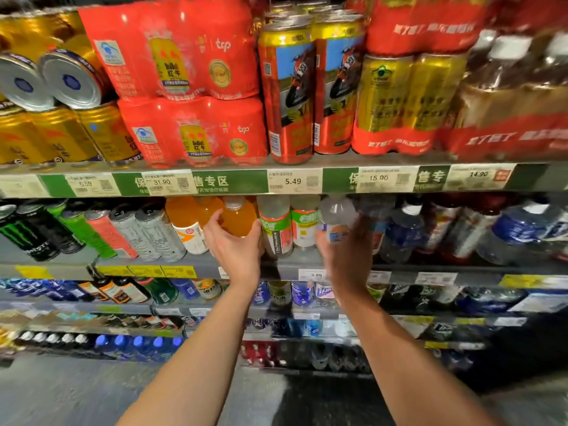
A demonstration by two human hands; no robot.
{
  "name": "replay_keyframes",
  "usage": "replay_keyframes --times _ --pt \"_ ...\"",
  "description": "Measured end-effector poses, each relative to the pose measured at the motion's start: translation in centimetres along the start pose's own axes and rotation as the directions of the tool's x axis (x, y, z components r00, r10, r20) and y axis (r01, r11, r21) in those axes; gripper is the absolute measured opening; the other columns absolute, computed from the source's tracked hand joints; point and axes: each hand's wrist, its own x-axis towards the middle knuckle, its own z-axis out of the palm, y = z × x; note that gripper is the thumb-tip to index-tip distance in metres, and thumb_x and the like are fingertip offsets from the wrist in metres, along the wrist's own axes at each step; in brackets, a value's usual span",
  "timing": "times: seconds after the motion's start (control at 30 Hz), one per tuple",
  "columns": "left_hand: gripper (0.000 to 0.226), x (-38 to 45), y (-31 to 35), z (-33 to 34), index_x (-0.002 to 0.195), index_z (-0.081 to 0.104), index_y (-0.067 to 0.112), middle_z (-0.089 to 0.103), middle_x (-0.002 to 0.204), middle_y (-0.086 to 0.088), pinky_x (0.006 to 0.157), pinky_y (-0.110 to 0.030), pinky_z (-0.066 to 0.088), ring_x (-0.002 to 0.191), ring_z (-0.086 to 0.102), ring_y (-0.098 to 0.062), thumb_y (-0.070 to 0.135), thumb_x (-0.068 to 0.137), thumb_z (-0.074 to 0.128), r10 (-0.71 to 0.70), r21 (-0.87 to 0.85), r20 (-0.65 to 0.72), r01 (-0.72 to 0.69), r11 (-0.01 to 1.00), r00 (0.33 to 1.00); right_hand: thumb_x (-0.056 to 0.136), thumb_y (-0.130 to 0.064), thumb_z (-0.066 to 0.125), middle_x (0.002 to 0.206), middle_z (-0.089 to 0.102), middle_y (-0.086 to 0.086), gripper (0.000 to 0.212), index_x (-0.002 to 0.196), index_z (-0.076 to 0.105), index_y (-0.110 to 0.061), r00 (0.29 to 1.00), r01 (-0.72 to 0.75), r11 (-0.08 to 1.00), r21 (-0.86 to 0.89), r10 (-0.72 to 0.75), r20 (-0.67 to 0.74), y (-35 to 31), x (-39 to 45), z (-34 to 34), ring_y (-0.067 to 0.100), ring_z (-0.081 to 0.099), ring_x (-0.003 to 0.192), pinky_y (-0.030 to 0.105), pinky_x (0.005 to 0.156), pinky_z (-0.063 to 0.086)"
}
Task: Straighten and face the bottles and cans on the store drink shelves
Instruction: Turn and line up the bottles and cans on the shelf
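Left fingers (215,224) cupping orange bottle (238,218) | right fingers (358,224) gripping clear bottle (336,218)

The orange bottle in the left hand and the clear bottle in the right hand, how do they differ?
The orange bottle is filled with opaque orange drink; the clear bottle looks see-through and pale. The left hand cups the orange bottle from below and the side, while the right hand wraps the clear bottle from the right. The orange bottle shows no label here; the clear bottle shows a blue and orange one. Both stand upright on the same shelf, with pale caps.
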Motion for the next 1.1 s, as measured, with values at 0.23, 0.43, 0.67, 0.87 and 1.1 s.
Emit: replay_keyframes --times 0.23,0.43,0.67,0.87,1.1 --pt "0.069 -0.1 0.0 0.3 0.133 0.051 0.011 0.053 0.124 -0.005 0.100 -0.034 0.045 0.113 0.052 -0.019 0.029 0.076 0.086 0.020 0.032 0.026 -0.021 0.999 0.999 0.069 -0.023 0.087 0.120 0.060 0.009 0.077 0.132 0.047 -0.010 0.987 -0.085 0.953 0.291 0.042 0.152 1.1 0.4 -2.3 0.017 0.053 0.106 0.027 0.085 0.045" --pt "0.053 -2.4 -0.1 0.1 0.128 0.052 0.010 0.059 0.109 -0.004 0.082 -0.020 0.047 0.086 0.054 -0.010 0.020 0.083 0.080 -0.053 -0.038 -0.005 0.053 0.998 0.999 0.069 -0.014 0.088 0.116 0.060 0.001 0.075 0.131 0.044 -0.012 0.956 -0.234 0.866 0.442 0.122 0.266 3.5 -1.0 -5.0 0.014 0.057 0.106 0.012 0.081 0.038" --pt "0.015 -9.0 1.0 0.5 0.106 0.056 0.013 0.059 0.088 0.011 0.076 -0.016 0.047 0.079 0.058 -0.003 0.009 0.093 0.062 -0.023 -0.193 0.045 0.031 0.981 0.999 0.067 -0.012 0.090 0.107 0.061 -0.017 0.074 0.126 0.047 -0.021 0.966 -0.245 0.759 0.603 0.136 0.221 4.8 -2.1 -10.5 -0.012 0.061 0.088 0.004 0.078 0.046" --pt "0.018 -13.9 4.3 3.0 0.106 0.052 0.007 0.055 0.086 0.000 0.068 -0.009 0.046 0.071 0.057 0.008 -0.007 0.094 0.055 0.038 -0.392 0.341 0.106 0.914 0.939 0.071 -0.010 0.088 0.108 0.069 -0.009 0.063 0.118 0.051 -0.030 0.982 -0.190 0.766 0.614 0.147 0.119 6.4 -2.8 -15.2 0.007 0.068 0.098 0.016 0.076 0.054" --pt "0.020 -20.8 7.3 6.3 0.106 0.054 0.006 0.058 0.082 0.004 0.062 -0.014 0.046 0.066 0.053 0.000 -0.005 0.092 0.062 0.111 -0.437 0.644 0.245 0.865 0.757 0.072 -0.015 0.087 0.109 0.066 -0.007 0.063 0.123 0.050 -0.023 0.942 -0.198 0.824 0.530 0.310 -0.130 11.0 -2.6 -20.8 -0.005 0.064 0.092 0.010 0.074 0.050"
